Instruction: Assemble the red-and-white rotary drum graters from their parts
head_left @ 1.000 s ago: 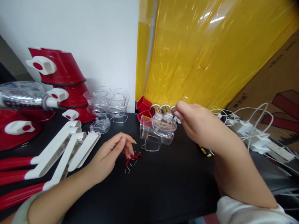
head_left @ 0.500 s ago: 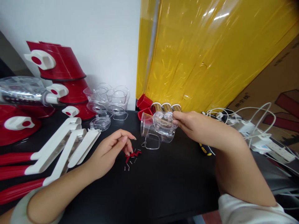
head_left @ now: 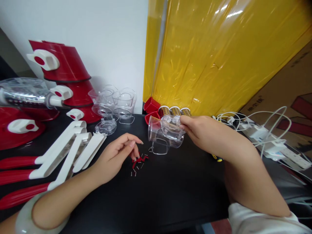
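My right hand (head_left: 195,128) pinches the rim of a round clear plastic part (head_left: 172,126). That part overlaps a clear cylindrical housing with a squared foot (head_left: 159,147) lying on the black table; whether the two touch I cannot tell. Left of them, my left hand (head_left: 123,151) hovers with loosely bent fingers apart and nothing visible in them. Just under its fingertips lie small red plastic pieces (head_left: 140,159) and several small screws (head_left: 142,165). Another clear round part (head_left: 106,126) sits on the table beyond my left hand.
On the left are white handles with red grips (head_left: 46,162) and red bases with white knobs (head_left: 73,68). Clear housings (head_left: 123,100) stand by the wall. Grater drums (head_left: 175,111) and red pieces (head_left: 151,105) are at the back. White cables and power strips (head_left: 270,139) lie right.
The view has shifted slightly, moving everything a little in the picture. Both hands keep nearly the same pose, and my right hand still holds the round clear part.
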The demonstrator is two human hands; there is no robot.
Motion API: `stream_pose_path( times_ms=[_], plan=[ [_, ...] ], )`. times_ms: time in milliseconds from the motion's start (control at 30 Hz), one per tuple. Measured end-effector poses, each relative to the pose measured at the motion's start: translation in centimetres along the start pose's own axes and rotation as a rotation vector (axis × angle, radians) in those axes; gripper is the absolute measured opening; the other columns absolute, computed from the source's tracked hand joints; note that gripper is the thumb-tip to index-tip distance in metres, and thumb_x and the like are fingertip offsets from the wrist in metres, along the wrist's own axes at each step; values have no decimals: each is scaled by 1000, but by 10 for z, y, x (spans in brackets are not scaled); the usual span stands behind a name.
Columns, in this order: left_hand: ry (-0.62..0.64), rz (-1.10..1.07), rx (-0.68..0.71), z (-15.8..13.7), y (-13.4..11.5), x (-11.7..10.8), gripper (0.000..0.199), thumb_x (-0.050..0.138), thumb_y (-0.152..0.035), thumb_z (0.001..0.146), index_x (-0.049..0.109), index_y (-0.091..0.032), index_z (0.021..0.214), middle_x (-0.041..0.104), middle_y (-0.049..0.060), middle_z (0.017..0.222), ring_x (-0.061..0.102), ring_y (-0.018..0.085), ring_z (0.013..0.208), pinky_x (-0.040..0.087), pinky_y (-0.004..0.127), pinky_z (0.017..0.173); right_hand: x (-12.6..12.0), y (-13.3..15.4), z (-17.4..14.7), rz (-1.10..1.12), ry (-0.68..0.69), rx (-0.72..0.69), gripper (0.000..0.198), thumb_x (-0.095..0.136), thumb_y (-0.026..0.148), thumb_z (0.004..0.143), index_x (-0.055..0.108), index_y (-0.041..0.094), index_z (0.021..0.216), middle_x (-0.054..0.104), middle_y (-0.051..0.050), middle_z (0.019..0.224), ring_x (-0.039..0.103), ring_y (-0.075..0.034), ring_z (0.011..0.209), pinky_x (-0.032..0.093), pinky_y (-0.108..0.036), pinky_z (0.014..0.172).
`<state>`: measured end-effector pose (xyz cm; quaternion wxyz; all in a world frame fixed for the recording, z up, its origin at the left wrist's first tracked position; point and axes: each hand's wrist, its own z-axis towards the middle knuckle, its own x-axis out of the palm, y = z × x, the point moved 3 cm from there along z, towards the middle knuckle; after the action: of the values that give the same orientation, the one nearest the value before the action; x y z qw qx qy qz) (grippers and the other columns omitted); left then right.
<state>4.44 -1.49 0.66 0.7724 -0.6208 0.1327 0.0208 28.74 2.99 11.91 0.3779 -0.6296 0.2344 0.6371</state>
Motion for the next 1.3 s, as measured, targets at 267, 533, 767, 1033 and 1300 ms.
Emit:
stream_pose_path(
  times_ms=[267, 533, 767, 1033, 1300],
  plan=[
    [1, 11, 3, 0, -1, 0, 20, 47, -35, 96, 59, -19, 101, 63, -1, 71, 59, 11, 65, 48, 23, 63, 1, 2, -1, -33, -4, 9, 21, 34, 30, 99, 52, 20, 95, 62, -3, 69, 50, -14, 54, 21, -27, 53],
    [-2, 29, -14, 0, 1, -2, 20, 48, -36, 96, 58, -20, 102, 63, -1, 71, 59, 12, 66, 48, 24, 64, -4, -6, -6, 55, 12, 33, 18, 36, 28, 97, 49, 20, 88, 58, -3, 66, 48, -13, 52, 25, -26, 53],
    [-7, 35, -3, 1, -1, -2, 18, 50, -34, 95, 57, -19, 101, 63, -1, 71, 59, 11, 65, 47, 23, 63, -18, -9, -12, 262, 26, -63, 12, 42, 12, 89, 49, 22, 86, 59, 0, 70, 52, -13, 59, 33, -24, 58],
    [-27, 37, 5, 3, -2, -5, 18, 50, -34, 94, 56, -18, 101, 62, -2, 69, 59, 12, 64, 48, 24, 63, -21, -5, -11, 373, -31, -119, 23, 40, 3, 84, 56, 21, 86, 67, 0, 80, 59, -12, 69, 37, -22, 62],
    [-60, 36, 31, 5, -9, -3, 21, 53, -38, 90, 57, -18, 96, 61, -1, 65, 58, 12, 60, 48, 25, 60, -43, -25, -41, 267, -274, 49, 22, 40, 20, 94, 60, 20, 105, 70, -6, 95, 65, -18, 81, 45, -27, 73]
  ],
)
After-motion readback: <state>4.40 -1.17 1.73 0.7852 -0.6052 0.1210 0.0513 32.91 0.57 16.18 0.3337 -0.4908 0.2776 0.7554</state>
